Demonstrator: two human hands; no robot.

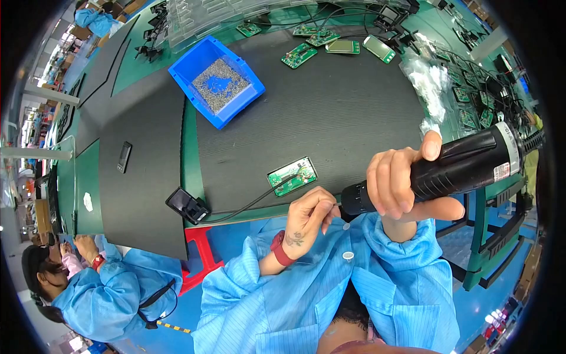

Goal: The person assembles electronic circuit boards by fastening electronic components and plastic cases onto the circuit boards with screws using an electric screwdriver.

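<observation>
Person at a workbench, in a light-blue coat (259, 301), seen from above; nearest, the R hand (396, 182) is wrapped round a fat black elec. screwdriver (457, 165), held level-ish above the bench edge, its nose toward the L hand (306, 218); the L hand, w/ a red wristband (283, 249), has thumb & fingers drawn together right by that nose; can't tell if anything's pinched btwn them; a red stool (204, 251) sits below the bench edge, to the left.

Just beyond the L hand, and ahead & left of the R, a green circuit board (291, 177) lies on the dark mat (348, 112); neither hand's gripping it; a black cable (253, 207) runs from it, leftward past the L hand, to a black module (187, 205) at the mat's near edge, well left of both hands.

Off left, a co-worker (118, 301), also in blue, is by the bench; a small dark device (124, 157) lies on the bench's left part.

Farther: a blue bin (250, 97) w/ lots of tiny grey metal parts (227, 69); to the right, a clear plastic bag (433, 91) w/ white stuff inside; at the back, more green boards (299, 55), some w/ screens; behind the bin, clear plastic trays (218, 15).
</observation>
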